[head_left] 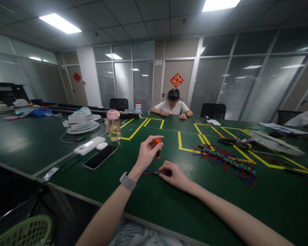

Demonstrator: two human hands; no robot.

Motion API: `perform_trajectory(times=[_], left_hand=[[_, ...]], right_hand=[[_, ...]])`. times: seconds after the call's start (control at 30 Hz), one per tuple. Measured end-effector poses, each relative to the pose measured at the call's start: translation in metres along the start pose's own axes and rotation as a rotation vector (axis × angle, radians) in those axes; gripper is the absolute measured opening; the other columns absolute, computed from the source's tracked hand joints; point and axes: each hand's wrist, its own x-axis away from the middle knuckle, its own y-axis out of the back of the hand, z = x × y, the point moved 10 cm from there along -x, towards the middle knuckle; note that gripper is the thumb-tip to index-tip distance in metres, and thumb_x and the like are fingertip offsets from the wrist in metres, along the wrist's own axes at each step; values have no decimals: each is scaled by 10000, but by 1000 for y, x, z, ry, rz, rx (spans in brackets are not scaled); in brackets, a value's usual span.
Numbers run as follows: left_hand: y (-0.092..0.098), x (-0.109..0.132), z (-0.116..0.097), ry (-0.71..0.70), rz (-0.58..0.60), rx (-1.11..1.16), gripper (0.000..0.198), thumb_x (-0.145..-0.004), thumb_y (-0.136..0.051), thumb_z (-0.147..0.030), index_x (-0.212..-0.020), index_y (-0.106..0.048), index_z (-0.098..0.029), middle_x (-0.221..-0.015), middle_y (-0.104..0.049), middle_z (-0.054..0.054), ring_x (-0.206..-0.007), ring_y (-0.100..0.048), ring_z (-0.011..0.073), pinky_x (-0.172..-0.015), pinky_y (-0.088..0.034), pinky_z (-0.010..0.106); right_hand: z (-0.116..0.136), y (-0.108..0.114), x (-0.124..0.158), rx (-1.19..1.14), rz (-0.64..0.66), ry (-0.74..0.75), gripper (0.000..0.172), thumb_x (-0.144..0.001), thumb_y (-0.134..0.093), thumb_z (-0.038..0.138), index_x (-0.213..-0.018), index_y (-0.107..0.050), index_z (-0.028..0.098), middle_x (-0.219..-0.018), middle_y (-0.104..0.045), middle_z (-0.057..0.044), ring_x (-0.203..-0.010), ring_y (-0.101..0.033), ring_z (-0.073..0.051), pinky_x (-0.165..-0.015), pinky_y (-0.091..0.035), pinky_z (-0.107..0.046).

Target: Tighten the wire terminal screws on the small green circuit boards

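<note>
— Screwdriver (157, 146), orange handle, one item. Where would you log it?

— Over the near middle of the green table (169, 212), upright, tip down. The left hand (146, 153) has it: thumb and fingers are closed round the top of the handle, pinched rather than fisted. I'd say that grip lets it be turned while staying plumb.

— And what's under the tip?

— Wired piece (154, 172), small, with red and blue leads trailing to the left. It's too small from here to say what sort of part it is. The right hand (174, 175) lies over it, fingers curled down and closed on it, pinning it to the table, probably so it won't slide or spin under the tip.

— Anything else nearby?

— Phone (100, 157), face up, to the left, with a white remote-like bar (89, 146) just beyond it. Bottle (113, 125), pink lid, upright, and two small fans (82, 122) behind. Bundle of wired strips (226, 159) lies well to the right, across the yellow tape lines (180, 140), apart from the one being held. There's a seated person (173, 106) at the far side, both hands resting on the table.
</note>
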Motion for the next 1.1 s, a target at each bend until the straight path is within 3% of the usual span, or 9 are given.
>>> perform_trajectory(times=[0.1, 0.27, 0.4, 0.5, 0.6, 0.7, 0.8, 0.9, 1.1], left_hand=[[3, 0, -4, -43, -29, -87, 251, -785, -609, -307, -1004, -678, -206, -1008, -531, 51, -890, -554, 142, -758, -491, 243], [-10, 0, 7, 53, 81, 140, 368, -867, -475, -337, -1193, -566, -194, -1057, -585, 79, -890, -594, 172, -766, -523, 328], [-4, 1, 3, 24, 38, 8, 320, -789, -609, -317, -1078, -634, -182, -942, -590, 54, -806, -587, 142, -731, -509, 276], [1, 1, -4, -38, -1, -77, 267, -787, -611, -317, -1018, -677, -199, -1052, -548, 67, -928, -564, 163, -782, -491, 263], [-4, 0, 1, -5, 45, 74, 315, -854, -504, -334, -1105, -636, -197, -1191, -532, 90, -1015, -565, 201, -826, -503, 321], [-8, -1, 9, 53, 64, 190, 380, -857, -499, -342, -1187, -573, -171, -1109, -602, 102, -911, -616, 197, -785, -526, 356], [-1, -1, 6, 24, 9, 67, 333, -800, -592, -325, -1095, -633, -176, -942, -629, 58, -792, -609, 146, -725, -518, 280], [2, -1, 1, -18, -2, -39, 274, -779, -622, -315, -1019, -677, -194, -1008, -581, 54, -808, -584, 123, -699, -492, 223], [-11, 1, 8, 65, 91, 210, 361, -856, -509, -318, -1184, -571, -180, -1069, -607, 88, -932, -612, 191, -801, -519, 342]], right_hand=[[-1, 0, 0, 10, -4, 3, 125, -737, -605, 121, -839, -665, 164, -770, -550, -11, -653, -509, -111, -594, -406, -226], [0, 1, -1, 18, -9, 4, 122, -732, -609, 117, -833, -661, 163, -767, -555, -11, -658, -509, -114, -600, -409, -227], [1, 1, -1, 10, -9, 1, 123, -731, -609, 117, -833, -663, 158, -765, -551, -12, -654, -512, -114, -597, -407, -227], [2, 1, -1, 19, -9, 3, 128, -726, -613, 114, -834, -665, 159, -752, -547, -9, -649, -512, -115, -595, -405, -228], [2, 1, -1, 20, -6, -2, 121, -726, -612, 117, -828, -663, 158, -750, -549, -9, -647, -512, -115, -591, -406, -227], [1, 1, -1, 20, -1, -8, 124, -729, -611, 121, -832, -666, 162, -759, -555, -12, -649, -512, -115, -592, -407, -227], [1, 1, 0, 19, -5, -4, 130, -731, -608, 122, -838, -669, 165, -753, -551, -10, -650, -511, -115, -595, -407, -228], [0, 1, 0, 22, -7, -3, 133, -732, -606, 119, -842, -668, 157, -752, -550, -13, -650, -511, -117, -598, -407, -232], [0, 1, 0, 10, 0, -8, 116, -731, -606, 115, -826, -658, 155, -765, -556, -15, -654, -512, -117, -596, -410, -229]])
